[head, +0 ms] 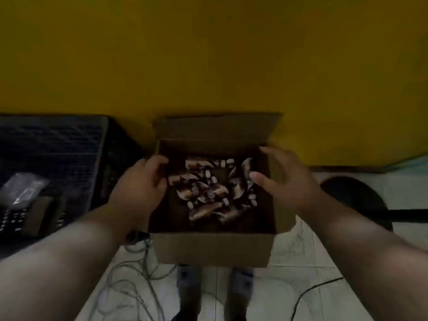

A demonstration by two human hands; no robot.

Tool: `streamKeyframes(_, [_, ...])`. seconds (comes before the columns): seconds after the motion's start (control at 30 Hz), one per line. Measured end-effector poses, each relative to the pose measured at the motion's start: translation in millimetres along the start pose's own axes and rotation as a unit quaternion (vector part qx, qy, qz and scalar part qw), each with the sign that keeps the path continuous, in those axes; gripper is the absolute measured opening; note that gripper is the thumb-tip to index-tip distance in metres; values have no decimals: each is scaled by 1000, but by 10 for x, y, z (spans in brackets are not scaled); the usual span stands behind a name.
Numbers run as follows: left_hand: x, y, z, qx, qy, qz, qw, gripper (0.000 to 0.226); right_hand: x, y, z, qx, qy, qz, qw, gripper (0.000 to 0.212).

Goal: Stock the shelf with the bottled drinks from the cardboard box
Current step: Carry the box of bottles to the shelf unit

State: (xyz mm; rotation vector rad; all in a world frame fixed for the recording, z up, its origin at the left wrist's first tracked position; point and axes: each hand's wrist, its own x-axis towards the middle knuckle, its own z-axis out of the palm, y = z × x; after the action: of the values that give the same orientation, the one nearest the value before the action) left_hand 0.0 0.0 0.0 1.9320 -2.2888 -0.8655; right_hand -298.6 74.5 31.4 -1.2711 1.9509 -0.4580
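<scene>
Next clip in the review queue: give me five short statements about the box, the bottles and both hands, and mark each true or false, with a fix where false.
1. The cardboard box is open at the top. True.
2. The bottles stand upright in neat rows. False: they lie jumbled on their sides in the box.
3. The left hand grips the box's left edge. True, as far as the dim frame shows: its fingers curl over that wall.
4. The right hand holds a bottle. False: it hovers over the box's right side, fingers spread, holding nothing.
5. The box sits on a shelf. False: it sits on the tiled floor, by a yellow wall.
</scene>
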Motion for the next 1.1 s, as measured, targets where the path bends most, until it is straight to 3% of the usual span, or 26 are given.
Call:
streamKeyframes(0.13, [326, -416, 586, 97, 21, -73, 992, 43, 441, 726, 551, -67, 40, 15, 997, 63])
streamKeyframes(0.27, [566, -757, 1033, 50, -20, -155, 987, 58, 752, 1300, 839, -58, 59, 91, 992, 69])
streamKeyframes(0.37, [644, -920, 1162, -1, -51, -112, 992, 62, 899, 1520, 960, -17, 31, 86, 996, 74])
streamKeyframes(0.43, [656, -1002, 1206, 24, -34, -78, 996, 57, 944, 1611, 971, -24, 14, 69, 997, 75])
streamKeyframes(0.53, [692, -1060, 1208, 22, -18, -91, 995, 46, 955, 1705, 929, -81, -6, 54, 995, 69])
streamKeyframes(0.67, [734, -1035, 1154, 16, -36, -107, 993, 49, 1016, 1738, 904, -186, -27, 15, 982, 57])
streamKeyframes(0.9, [680, -882, 1083, -2, -29, -129, 991, 44, 962, 1733, 824, -187, 3, -8, 982, 37])
streamKeyframes(1.1, [316, -578, 688, 20, -10, -94, 995, 43, 498, 1506, 463, -183, 11, -20, 983, 35])
